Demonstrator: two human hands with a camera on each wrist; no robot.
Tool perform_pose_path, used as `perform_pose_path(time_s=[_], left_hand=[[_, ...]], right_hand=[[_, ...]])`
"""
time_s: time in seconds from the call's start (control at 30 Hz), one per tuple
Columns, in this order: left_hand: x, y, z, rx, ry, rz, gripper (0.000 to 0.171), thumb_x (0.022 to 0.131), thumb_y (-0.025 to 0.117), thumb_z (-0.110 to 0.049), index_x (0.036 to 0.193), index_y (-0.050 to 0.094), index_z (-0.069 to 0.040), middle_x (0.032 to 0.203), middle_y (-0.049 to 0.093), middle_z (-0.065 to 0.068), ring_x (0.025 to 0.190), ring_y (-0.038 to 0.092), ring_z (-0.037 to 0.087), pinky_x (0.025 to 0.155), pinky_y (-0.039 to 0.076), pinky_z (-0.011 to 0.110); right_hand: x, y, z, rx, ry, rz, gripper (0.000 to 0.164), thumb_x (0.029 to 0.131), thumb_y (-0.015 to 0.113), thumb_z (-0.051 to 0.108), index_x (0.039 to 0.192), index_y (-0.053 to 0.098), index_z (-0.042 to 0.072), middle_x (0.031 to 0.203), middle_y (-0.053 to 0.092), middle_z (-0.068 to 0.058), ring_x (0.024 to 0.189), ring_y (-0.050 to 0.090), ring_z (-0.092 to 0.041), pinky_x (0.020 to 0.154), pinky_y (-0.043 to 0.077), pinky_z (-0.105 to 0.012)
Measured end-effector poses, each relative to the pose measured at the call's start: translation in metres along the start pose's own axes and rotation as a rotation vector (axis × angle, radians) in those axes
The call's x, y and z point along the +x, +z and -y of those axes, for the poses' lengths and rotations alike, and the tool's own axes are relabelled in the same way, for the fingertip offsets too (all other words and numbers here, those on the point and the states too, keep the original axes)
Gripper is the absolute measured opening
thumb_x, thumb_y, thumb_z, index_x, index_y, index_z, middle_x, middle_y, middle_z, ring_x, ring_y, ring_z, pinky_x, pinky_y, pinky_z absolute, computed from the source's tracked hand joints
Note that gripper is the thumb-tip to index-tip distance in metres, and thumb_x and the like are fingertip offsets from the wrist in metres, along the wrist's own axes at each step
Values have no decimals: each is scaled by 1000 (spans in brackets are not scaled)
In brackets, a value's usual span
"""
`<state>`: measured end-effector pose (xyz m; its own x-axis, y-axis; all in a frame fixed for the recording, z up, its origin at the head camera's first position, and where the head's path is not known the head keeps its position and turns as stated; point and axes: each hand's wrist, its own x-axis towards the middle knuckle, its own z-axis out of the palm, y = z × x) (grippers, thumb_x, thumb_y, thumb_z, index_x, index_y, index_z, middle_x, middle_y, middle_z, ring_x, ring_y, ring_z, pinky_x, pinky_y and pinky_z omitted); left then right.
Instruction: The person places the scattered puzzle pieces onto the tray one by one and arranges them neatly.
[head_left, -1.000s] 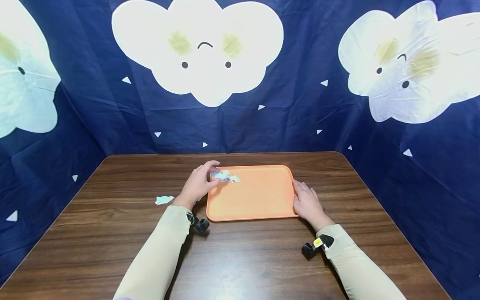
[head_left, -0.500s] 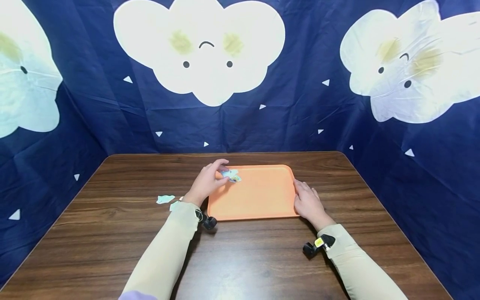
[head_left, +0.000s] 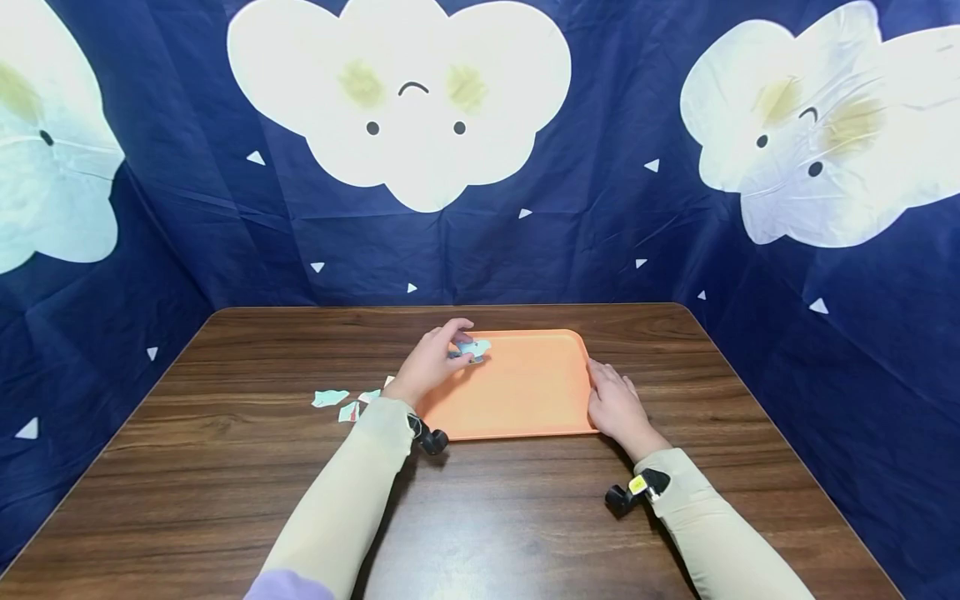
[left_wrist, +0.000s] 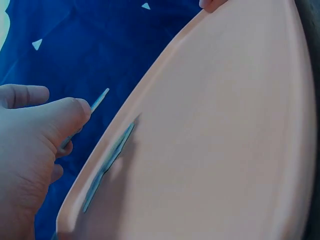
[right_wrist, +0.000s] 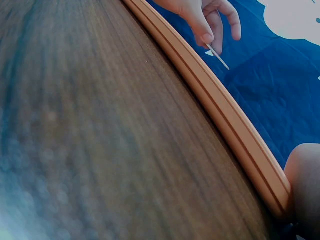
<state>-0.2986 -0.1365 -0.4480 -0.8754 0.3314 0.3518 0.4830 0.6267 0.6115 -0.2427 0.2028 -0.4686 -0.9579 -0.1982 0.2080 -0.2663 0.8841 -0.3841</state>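
Note:
My left hand (head_left: 438, 358) pinches a thin, jagged-edged pale-blue puzzle piece (head_left: 476, 347) between thumb and fingers. It is held tilted above the far left part of an orange tray (head_left: 525, 392). In the left wrist view, the held puzzle piece (left_wrist: 100, 101) shows nearly edge-on. A second puzzle piece (left_wrist: 109, 167) lies on the tray beneath it, close to the rim. At the tray's right edge my right hand (head_left: 618, 408) rests against the rim, its fingers lying along it. Only a small part of that right hand (right_wrist: 306, 182) appears in the right wrist view.
Several loose pale puzzle pieces (head_left: 330, 398) lie on the brown wooden table (head_left: 510, 517) left of the tray, some partly behind my left forearm. A dark blue curtain (head_left: 450, 258) with white clouds hangs behind and beside the table.
My left hand has moved right over the tray with the pinched puzzle piece. More loose pieces on the table show behind the forearm. The right hand and the tray stay put.

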Motion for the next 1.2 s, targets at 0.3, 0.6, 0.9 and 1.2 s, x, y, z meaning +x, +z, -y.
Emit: perform_pose_path(time_s=[0.3, 0.6, 0.9, 1.2], left_hand=[[6, 13, -11, 14, -25, 34, 51, 93, 74, -16, 139, 52, -13, 117, 68, 2, 110, 61, 24, 90, 53, 41], [13, 23, -18, 62, -39, 85, 51, 94, 72, -16, 140, 51, -10, 118, 69, 4, 115, 62, 26, 97, 49, 42], [20, 31, -22, 50, -53, 124, 51, 93, 73, -13, 140, 52, -8, 116, 70, 4, 113, 64, 23, 100, 48, 40], [23, 35, -20, 58, -91, 167, 55, 94, 73, -14, 143, 49, -11, 118, 70, 2, 110, 66, 18, 98, 50, 37]], right_hand=[[0, -1, -1, -2, 7, 4, 51, 100, 40, 9, 147, 43, -8, 152, 44, -25, 143, 35, -45, 115, 22, -64], [0, -1, -1, -2, 1, -1, 51, 99, 41, 8, 147, 43, -9, 152, 45, -25, 143, 36, -45, 115, 23, -64], [-1, -1, -1, -3, 6, -1, 51, 99, 41, 8, 147, 43, -9, 151, 45, -25, 143, 36, -45, 115, 23, -64], [-1, -2, 0, -7, 14, 10, 51, 100, 42, 8, 148, 42, -9, 152, 44, -25, 143, 35, -45, 116, 22, -63]])
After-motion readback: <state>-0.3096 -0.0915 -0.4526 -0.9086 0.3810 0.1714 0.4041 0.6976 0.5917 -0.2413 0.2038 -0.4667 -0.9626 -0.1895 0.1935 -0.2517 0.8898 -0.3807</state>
